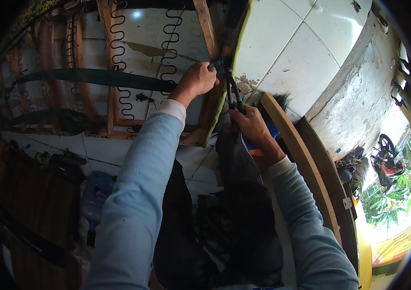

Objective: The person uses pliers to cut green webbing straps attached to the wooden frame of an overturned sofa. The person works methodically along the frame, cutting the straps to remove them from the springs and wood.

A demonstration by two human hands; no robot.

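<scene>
My left hand (pixel 199 79) is closed at the right rail of a wooden seat frame (pixel 111 108), with the end of a dark green webbing strap (pixel 94 76) bunched in its fingers. The strap runs left from beneath my left wrist across the frame, over the zigzag springs (pixel 169 46). My right hand (pixel 254 126) grips the dark handles of a pair of pliers (pixel 234 92) with green bands. Their head reaches up to the strap end beside my left fingers; the exact contact of the jaws is hard to make out.
A second green strap (pixel 50 116) crosses the frame lower down. Yellowish padding (pixel 237 53) edges the frame's right side. Curved wooden boards (pixel 302 154) stand by my right arm. A blue plastic water bottle (pixel 98 193) is left of my left arm. A motorcycle (pixel 388 162) appears far right.
</scene>
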